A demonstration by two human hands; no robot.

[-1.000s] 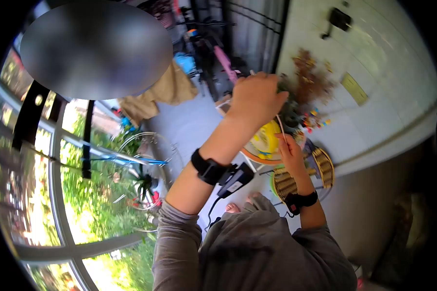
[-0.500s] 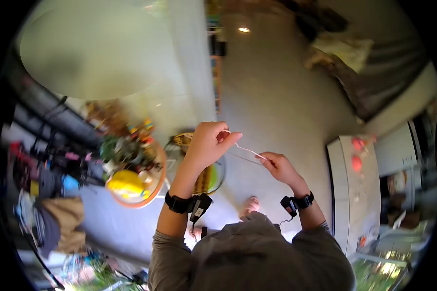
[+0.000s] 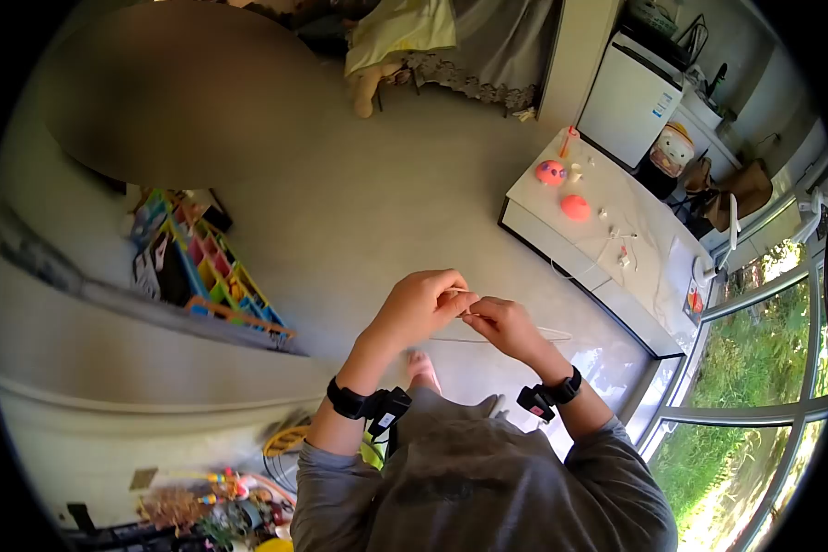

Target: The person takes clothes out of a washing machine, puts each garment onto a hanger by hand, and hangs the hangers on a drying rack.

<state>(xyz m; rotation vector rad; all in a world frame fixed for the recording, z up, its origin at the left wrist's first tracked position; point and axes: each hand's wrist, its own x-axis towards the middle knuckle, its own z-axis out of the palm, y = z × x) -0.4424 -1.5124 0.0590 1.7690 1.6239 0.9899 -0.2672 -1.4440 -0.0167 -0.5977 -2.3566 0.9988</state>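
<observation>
A thin white cord (image 3: pixel 460 339) runs between my two hands, and a loop of it hangs out past my right wrist. My left hand (image 3: pixel 416 309) is closed with thumb and fingers pinching one part of the cord. Close beside it, almost touching, my right hand (image 3: pixel 510 329) pinches another part between thumb and forefinger. The cord's ends are hidden by my fingers. Black straps with small boxes sit on both wrists.
A low white cabinet (image 3: pixel 616 292) at right carries pink domed objects (image 3: pixel 575 208) and white cables (image 3: pixel 614 235). At left stands a rack of colourful bins (image 3: pixel 213 262). Large windows (image 3: pixel 736 377) line the right, and a small white fridge (image 3: pixel 628 101) stands behind the cabinet.
My hands have come together, and the cord stretch between them is now short. My view has turned toward the cabinet and windows; the round plant table has shifted to the lower left.
</observation>
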